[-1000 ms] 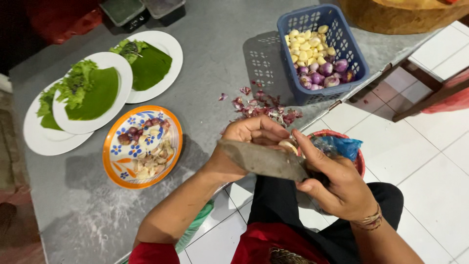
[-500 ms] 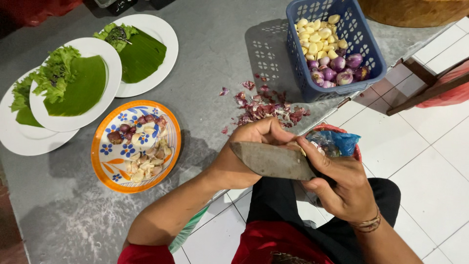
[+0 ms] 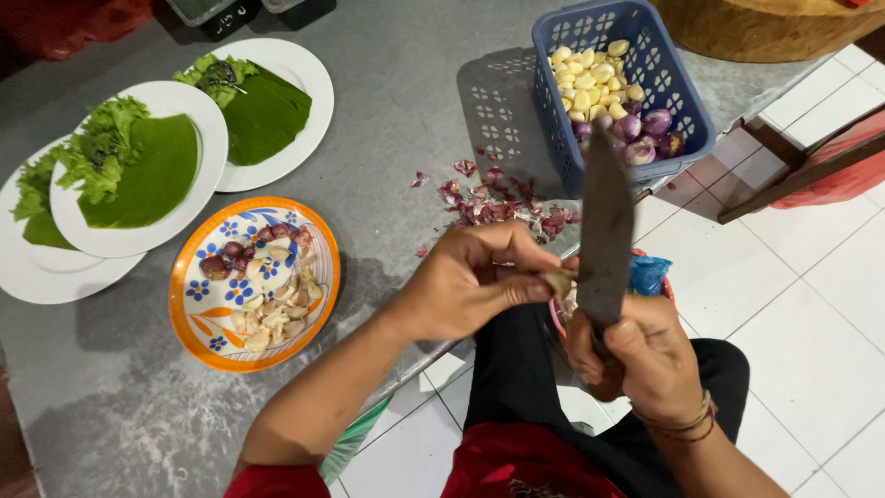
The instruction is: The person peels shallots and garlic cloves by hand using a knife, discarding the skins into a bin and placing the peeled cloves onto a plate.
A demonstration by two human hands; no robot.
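Observation:
My left hand (image 3: 475, 275) pinches a small pale garlic clove (image 3: 557, 283) at its fingertips, over the table's front edge. My right hand (image 3: 645, 355) grips the handle of a broad dark knife (image 3: 606, 217), whose blade stands upright with its edge against the clove. To the left sits an orange-rimmed flowered plate (image 3: 318, 277) holding peeled shallots and garlic. A blue plastic basket (image 3: 687, 111) of garlic cloves and purple shallots stands at the upper right.
Purple shallot skins (image 3: 502, 198) lie scattered on the grey table (image 3: 415, 111). Three white plates (image 3: 207, 138) with banana leaf and lettuce sit at the left. A red bowl (image 3: 666, 288) with a blue bag rests on my lap. White tiled floor lies to the right.
The knife blade has swung from lying flat across my hands to standing upright. My left hand now holds the clove out at its fingertips against the blade.

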